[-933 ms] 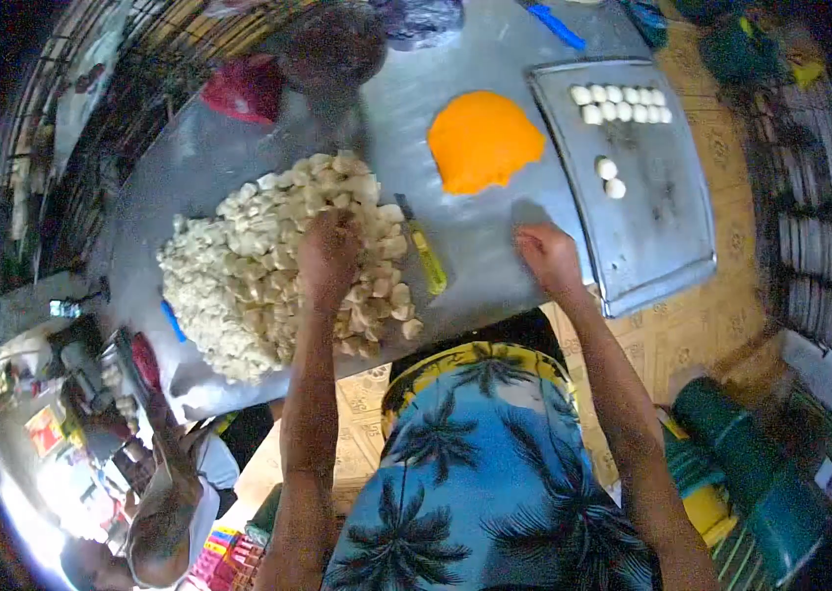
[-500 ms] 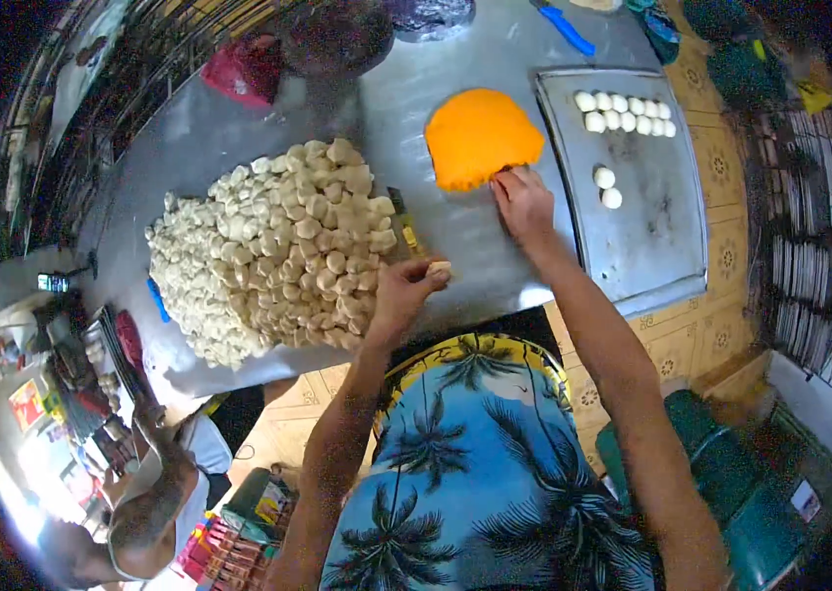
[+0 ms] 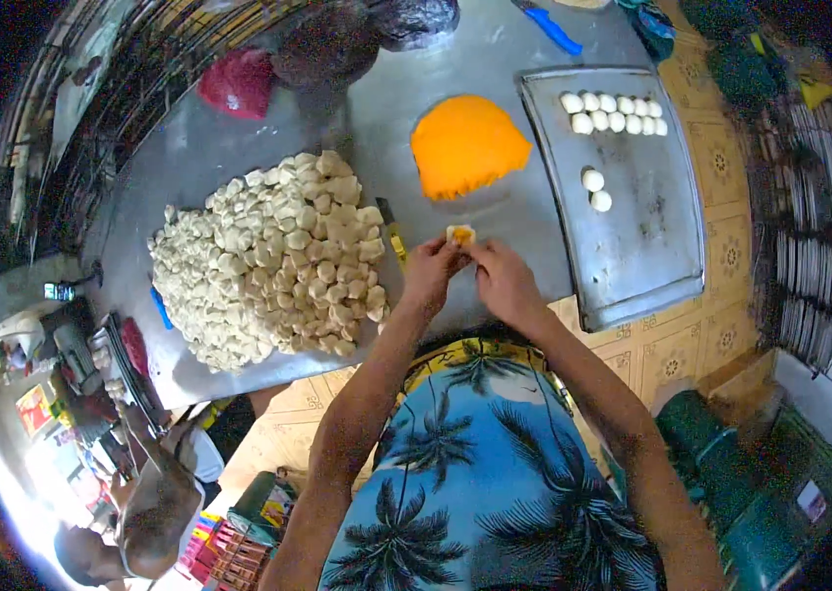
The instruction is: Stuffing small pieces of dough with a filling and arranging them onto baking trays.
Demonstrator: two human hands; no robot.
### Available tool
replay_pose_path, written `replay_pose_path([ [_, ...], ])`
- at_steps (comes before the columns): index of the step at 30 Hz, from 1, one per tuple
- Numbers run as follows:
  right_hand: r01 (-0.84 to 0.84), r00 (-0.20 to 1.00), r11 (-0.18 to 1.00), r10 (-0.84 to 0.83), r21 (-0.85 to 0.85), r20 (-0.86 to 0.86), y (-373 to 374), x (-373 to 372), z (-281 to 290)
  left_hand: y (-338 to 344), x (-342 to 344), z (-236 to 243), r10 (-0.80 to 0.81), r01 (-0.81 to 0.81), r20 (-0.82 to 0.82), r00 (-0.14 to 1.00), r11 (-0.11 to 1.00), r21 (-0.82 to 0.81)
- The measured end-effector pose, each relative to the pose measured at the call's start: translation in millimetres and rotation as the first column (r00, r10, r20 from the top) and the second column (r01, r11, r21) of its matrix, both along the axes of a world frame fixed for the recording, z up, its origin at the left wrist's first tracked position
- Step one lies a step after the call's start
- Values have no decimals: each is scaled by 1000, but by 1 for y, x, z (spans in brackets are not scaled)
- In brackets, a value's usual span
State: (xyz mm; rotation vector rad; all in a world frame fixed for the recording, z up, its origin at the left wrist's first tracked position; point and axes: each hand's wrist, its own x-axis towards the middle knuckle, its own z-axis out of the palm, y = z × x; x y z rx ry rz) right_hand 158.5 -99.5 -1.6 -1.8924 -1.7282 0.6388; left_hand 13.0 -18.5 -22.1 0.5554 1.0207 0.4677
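Note:
A small flattened piece of pale dough (image 3: 453,231) with a dab of orange filling on it is held up over the near part of the metal table. My left hand (image 3: 427,278) pinches it from below and left. My right hand (image 3: 509,283) is closed too, its fingertips meeting the dough from the right. Beyond them lies a flat orange mass of filling (image 3: 470,146) with a ragged near edge. A big heap of pale dough pieces (image 3: 268,261) spreads to the left of my hands. Beside that heap rests a yellow-and-black knife-like tool (image 3: 393,234).
A metal baking tray (image 3: 638,251) on the right carries rows of round white dough balls (image 3: 613,111). A blue-handled knife (image 3: 556,32) lies at the far edge. A red bag (image 3: 236,84) and dark bags (image 3: 329,44) stand far left. Another person (image 3: 155,502) is at lower left.
My right hand has come back from the orange mass to the dough piece in my left hand. The dough now has orange filling on it. My left hand has moved slightly away from me.

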Motion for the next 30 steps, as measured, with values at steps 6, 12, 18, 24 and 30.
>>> replay_pose_path([
  [6,201,741,940,-329,-274,-585,4,16,-24,6,-3,9,-270,266,51,962,961,69],
  [12,171,831,944,-293,-283,-473,1,8,5,12,-22,12,-489,512,-150,859,810,287],
  [18,262,805,956,-291,-130,-516,3,-3,-9,8,-19,0,-351,429,-246,903,736,524],
  [24,-24,974,1000,26,9,-226,17,27,-1,-9,-2,-13,-252,265,-84,964,893,363],
  [30,-124,990,974,108,-187,-96,9,38,3,-4,11,8,-430,634,-493,756,668,390],
])
